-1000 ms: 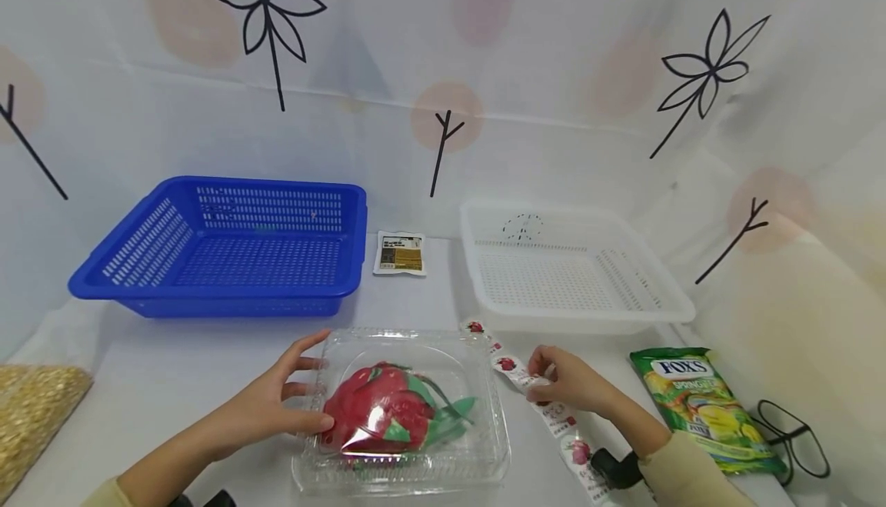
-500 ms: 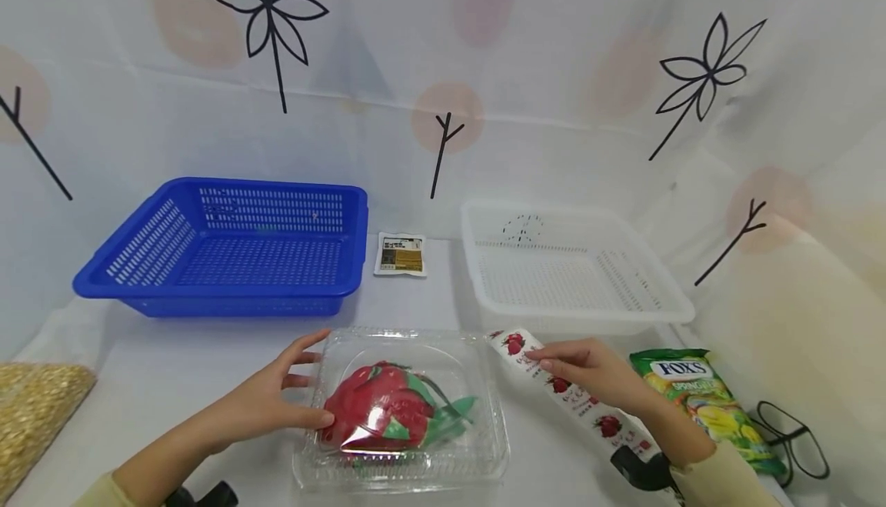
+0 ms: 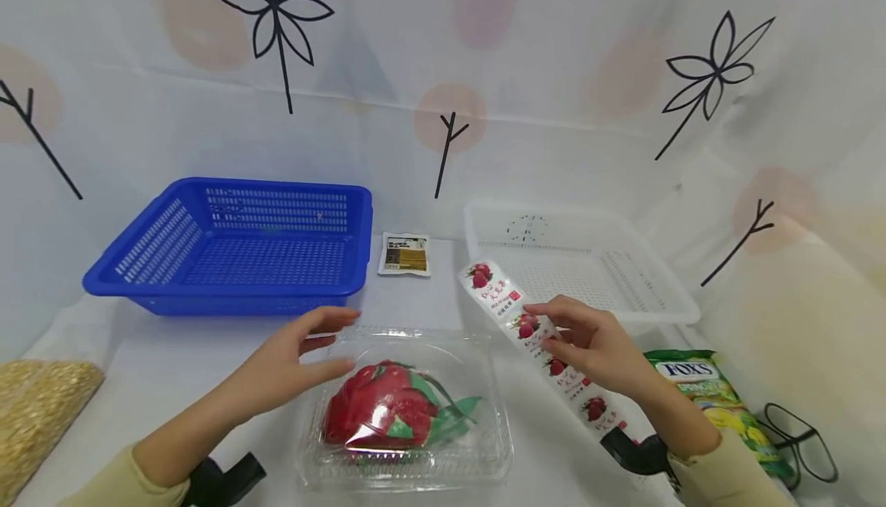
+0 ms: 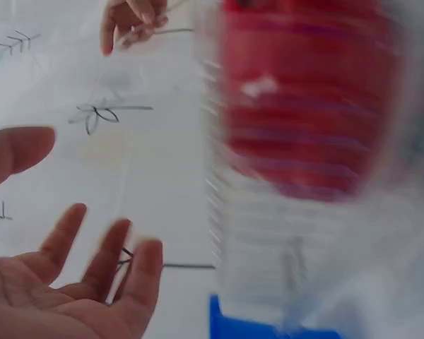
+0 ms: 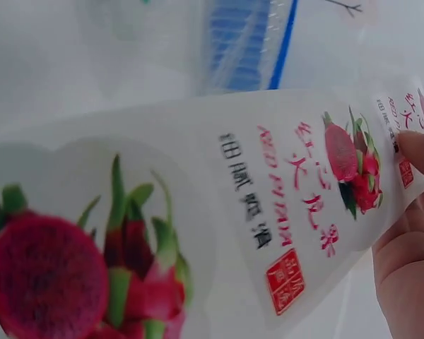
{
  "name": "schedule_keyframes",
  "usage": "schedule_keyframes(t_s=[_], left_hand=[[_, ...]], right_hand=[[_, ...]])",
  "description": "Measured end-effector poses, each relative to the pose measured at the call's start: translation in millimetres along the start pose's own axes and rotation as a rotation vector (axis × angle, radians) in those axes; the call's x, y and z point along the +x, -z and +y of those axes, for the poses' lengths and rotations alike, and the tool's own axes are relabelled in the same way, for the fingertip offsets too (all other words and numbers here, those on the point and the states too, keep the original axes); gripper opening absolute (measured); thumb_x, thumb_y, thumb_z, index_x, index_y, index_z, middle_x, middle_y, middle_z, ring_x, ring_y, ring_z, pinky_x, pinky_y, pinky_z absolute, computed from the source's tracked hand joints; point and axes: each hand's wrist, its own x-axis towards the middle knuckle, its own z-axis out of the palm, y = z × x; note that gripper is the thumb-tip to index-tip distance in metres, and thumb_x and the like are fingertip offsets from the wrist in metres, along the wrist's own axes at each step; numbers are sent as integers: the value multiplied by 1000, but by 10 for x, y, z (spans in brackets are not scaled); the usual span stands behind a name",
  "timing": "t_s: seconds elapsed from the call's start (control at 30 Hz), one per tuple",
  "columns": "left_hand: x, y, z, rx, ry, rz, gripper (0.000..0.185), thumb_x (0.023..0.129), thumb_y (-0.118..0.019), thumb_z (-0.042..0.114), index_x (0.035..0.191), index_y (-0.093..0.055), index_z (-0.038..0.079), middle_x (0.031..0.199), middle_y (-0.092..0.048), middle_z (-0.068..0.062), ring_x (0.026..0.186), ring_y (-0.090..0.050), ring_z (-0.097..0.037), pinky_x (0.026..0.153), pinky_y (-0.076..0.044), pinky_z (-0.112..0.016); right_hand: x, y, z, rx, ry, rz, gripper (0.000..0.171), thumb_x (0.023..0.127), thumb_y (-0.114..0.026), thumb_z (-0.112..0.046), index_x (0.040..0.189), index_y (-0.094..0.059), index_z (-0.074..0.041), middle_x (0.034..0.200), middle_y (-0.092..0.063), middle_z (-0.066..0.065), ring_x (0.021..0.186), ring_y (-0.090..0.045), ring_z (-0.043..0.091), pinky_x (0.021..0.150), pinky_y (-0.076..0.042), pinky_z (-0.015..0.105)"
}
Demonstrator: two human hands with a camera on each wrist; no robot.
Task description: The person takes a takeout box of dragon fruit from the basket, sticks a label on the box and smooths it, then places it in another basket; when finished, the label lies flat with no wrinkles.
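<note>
A clear plastic clamshell box stands on the white table in the head view, with a red dragon fruit with green scales inside. My left hand hovers at the box's upper left, fingers apart and holding nothing; the left wrist view shows the spread fingers beside the box. To the right of the box, my right hand pinches a long strip of dragon fruit stickers. The raised strip slants from in front of the white basket down toward my wrist. Close up, the right wrist view shows its printed labels.
A blue basket stands back left, and a white basket back right. Between them lies a small packet. A bag of yellow grains is at far left. A green Fox's candy bag and eyeglasses lie right.
My left hand has come off the box's left edge and lifted slightly. My right hand has picked up the sticker strip and raised its far end from the table.
</note>
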Motion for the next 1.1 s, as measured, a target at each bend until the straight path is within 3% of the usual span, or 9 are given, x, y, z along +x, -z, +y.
schedule_keyframes(t_s=[0.13,0.33,0.5,0.63,0.87,1.1], left_hand=[[151,-112,207,-138,-52,29,39,88,-64,19,124,-53,7,120,-58,-9,111,-54,-29,86,-50,-31],[363,-280,471,-246,-110,89,37,90,-63,19,125,-51,11,122,-56,-8,111,-54,-24,87,-49,-36],[515,-319,620,-364,-164,173,38,92,-60,15,127,-50,9,123,-54,-11,109,-56,-23,85,-50,-36],[613,-312,686,-473,-174,205,33,93,-56,11,125,-53,2,114,-58,-14,100,-61,-27,81,-52,-35],[653,-337,726,-537,-77,165,31,96,-53,18,117,-59,-4,105,-63,-16,94,-64,-28,79,-53,-38],[650,-340,736,-569,-160,204,29,94,-54,11,117,-58,-6,110,-59,-17,86,-66,-27,79,-53,-40]], right_hand=[[107,-56,-116,-3,20,21,46,79,-59,20,122,-54,5,108,-57,6,90,-61,18,66,-56,35],[226,-142,-249,-4,63,33,48,79,-60,19,123,-55,3,106,-57,9,89,-60,20,68,-56,35],[283,-188,-316,-12,73,33,48,77,-61,20,122,-55,3,107,-58,6,90,-59,19,70,-55,34],[323,-213,-339,-2,90,20,49,77,-61,21,122,-55,4,108,-58,7,91,-60,20,71,-55,35],[367,-268,-346,0,70,-2,49,77,-62,19,123,-54,3,110,-58,6,95,-62,21,72,-55,37],[392,-302,-332,-15,65,-12,49,77,-63,17,124,-54,2,112,-58,7,92,-61,21,73,-55,35]])
